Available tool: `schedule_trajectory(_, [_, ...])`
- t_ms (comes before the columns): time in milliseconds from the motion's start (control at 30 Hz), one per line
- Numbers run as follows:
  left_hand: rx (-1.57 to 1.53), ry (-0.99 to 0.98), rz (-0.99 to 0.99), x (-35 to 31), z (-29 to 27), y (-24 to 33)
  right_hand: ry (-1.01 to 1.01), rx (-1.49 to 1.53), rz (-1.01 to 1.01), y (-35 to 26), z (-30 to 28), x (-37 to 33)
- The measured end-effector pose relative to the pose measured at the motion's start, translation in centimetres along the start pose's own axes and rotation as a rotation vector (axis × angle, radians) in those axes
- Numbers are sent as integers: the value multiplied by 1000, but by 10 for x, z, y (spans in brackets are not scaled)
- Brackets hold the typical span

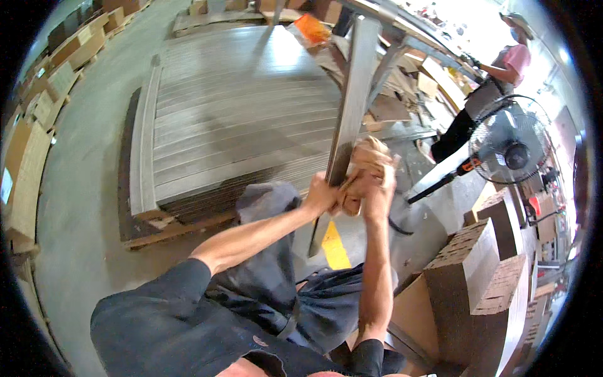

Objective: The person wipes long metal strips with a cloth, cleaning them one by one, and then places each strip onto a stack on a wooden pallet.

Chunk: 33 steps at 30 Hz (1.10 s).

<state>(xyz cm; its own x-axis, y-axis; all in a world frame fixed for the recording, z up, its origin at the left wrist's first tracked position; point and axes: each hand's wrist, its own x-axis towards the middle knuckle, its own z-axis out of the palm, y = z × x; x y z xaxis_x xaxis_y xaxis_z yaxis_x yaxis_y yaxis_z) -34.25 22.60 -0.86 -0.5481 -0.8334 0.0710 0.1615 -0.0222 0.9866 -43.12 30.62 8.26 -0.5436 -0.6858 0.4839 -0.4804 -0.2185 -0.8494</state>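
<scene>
A crumpled tan bundle, paper or cloth by its look, is bunched between my two hands in front of a grey-brown post. My right hand is closed around the bundle's right side. On the other side, my left hand is closed on the bundle's left edge, right against the post; its fingertips are partly hidden. The post slants from the bench frame down toward the floor, close to a yellow floor stripe.
Left of my hands lies a low stack of grey boards on a pallet. A black fan stands at right, with a co-worker behind it. Stacked brown panels sit at lower right. Cartons line the far left.
</scene>
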Motion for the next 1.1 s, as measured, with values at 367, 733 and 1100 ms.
schedule_trajectory(367, [100, -578, 20, -29, 1, -6, 199, 362, 85, -87, -35, 119])
schedule_trajectory(733, [104, -616, 50, -2, -21, -23, -197, -143, 70, -10, -5, 7])
schedule_trajectory(1100, [-640, 85, 335, -1, -34, 148, 165, -746, -483, -25, 52, -16])
